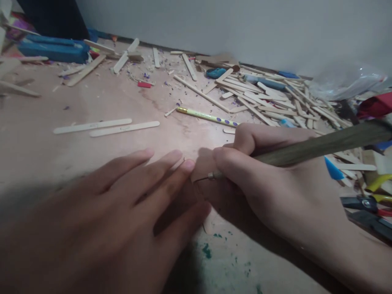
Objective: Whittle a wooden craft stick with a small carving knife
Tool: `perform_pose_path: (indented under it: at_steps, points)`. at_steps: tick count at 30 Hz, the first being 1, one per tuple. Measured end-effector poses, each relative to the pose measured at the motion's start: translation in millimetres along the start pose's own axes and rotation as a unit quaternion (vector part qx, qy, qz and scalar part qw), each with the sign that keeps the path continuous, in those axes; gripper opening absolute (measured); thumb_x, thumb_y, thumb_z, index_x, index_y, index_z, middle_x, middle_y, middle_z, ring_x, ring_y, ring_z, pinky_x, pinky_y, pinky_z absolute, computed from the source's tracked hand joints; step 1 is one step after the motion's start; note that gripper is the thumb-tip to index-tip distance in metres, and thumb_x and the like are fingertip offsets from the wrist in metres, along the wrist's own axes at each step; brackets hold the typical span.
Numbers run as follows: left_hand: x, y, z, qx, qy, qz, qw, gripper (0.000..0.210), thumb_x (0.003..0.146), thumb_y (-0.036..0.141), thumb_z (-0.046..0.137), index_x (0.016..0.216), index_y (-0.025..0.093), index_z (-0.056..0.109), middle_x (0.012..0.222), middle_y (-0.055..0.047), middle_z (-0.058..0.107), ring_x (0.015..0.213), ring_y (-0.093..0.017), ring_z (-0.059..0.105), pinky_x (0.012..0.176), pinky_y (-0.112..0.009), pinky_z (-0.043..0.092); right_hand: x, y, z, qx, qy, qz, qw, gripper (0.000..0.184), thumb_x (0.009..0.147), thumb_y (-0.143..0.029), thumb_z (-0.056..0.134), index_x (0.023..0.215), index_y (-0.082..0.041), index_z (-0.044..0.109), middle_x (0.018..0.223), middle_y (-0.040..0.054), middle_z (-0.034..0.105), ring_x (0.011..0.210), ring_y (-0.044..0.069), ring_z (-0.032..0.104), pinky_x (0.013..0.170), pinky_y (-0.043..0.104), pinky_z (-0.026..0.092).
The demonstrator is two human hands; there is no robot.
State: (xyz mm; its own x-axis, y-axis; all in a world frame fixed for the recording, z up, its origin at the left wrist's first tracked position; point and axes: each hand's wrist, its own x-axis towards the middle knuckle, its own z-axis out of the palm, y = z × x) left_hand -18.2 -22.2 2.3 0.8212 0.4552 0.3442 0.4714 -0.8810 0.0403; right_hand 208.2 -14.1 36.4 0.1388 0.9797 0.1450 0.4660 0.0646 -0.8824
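Observation:
My right hand (269, 175) is closed in a pen-like grip on an awl-like tool with a thick wooden handle (318, 145). Its thin dark tip (200, 179) touches down just right of my left fingertips. My left hand (131, 196) lies palm down with the fingers spread, pressing on a wooden craft stick (208, 226) that is mostly hidden beneath them. Beyond the left fingers, two craft sticks (125, 129) lie side by side, each with a small marked outline at its middle. A pale yellow pencil with purple dots (208, 116) lies past my right hand.
A pile of craft sticks (263, 98) spreads along the wall at the right. Cutters with dark and yellow parts (364, 203) lie by my right forearm. At the back left sit a blue case (55, 49) and loose sticks. Shavings and a red piece (144, 84) litter the tabletop.

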Motion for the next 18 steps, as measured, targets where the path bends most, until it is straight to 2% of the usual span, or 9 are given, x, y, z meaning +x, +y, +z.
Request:
perform_pose_path:
  at_steps: [2,5,7,11,15,18]
  points:
    - [-1,-2,-0.5,-0.007,-0.005,0.007,1.000,0.054,0.100,0.044,0.052,0.153,0.029,0.056,0.158,-0.010,0.065,0.144,-0.036,0.059,0.135,-0.054,0.027,-1,3,0,0.013,0.012,-0.005,1.000,0.044,0.082,-0.008,0.072,0.048,-0.020,0.045,0.045,-0.0045,0.045,0.045,0.008,0.036,0.040,0.024,0.021]
    - [-1,-8,-2.7,-0.015,-0.012,0.015,1.000,0.053,0.100,0.052,0.054,0.149,0.032,0.058,0.151,-0.007,0.069,0.138,-0.036,0.062,0.136,-0.052,0.024,-2,5,-1,0.015,-0.012,-0.019,1.000,0.042,0.081,-0.006,0.068,0.049,-0.021,0.045,0.047,-0.0050,0.044,0.046,0.008,0.037,0.040,0.023,0.023]
    - [1,-12,-4.3,-0.015,-0.020,0.031,0.999,0.051,0.105,0.059,0.049,0.147,0.031,0.060,0.145,-0.005,0.071,0.137,-0.034,0.062,0.136,-0.049,0.022,-2,7,-1,0.020,-0.022,-0.010,1.000,0.040,0.082,-0.006,0.068,0.050,-0.021,0.049,0.047,-0.0049,0.047,0.046,0.009,0.041,0.040,0.022,0.028]
    - [4,-15,-7.4,0.001,-0.029,0.057,0.998,0.057,0.114,0.064,0.029,0.141,0.030,0.065,0.135,-0.003,0.074,0.133,-0.031,0.064,0.137,-0.047,0.021,-4,9,-5,0.061,0.017,0.011,0.998,0.044,0.088,-0.017,0.071,0.049,-0.023,0.052,0.046,-0.0055,0.049,0.043,0.009,0.044,0.039,0.023,0.033]
    - [3,-14,-10.2,0.001,-0.029,0.050,0.998,0.055,0.115,0.062,0.026,0.139,0.029,0.064,0.146,-0.005,0.071,0.140,-0.029,0.062,0.139,-0.046,0.017,-7,7,-7,0.000,-0.019,-0.033,0.999,0.044,0.088,-0.020,0.071,0.048,-0.021,0.050,0.045,-0.0043,0.049,0.045,0.008,0.042,0.040,0.021,0.030]
    - [0,-14,-10.5,-0.011,-0.031,0.046,0.998,0.053,0.115,0.062,0.029,0.142,0.029,0.061,0.153,-0.006,0.068,0.144,-0.028,0.062,0.140,-0.043,0.017,-10,6,-7,-0.021,-0.019,-0.044,0.999,0.045,0.088,-0.018,0.069,0.049,-0.020,0.047,0.045,-0.0048,0.047,0.044,0.007,0.041,0.040,0.019,0.029]
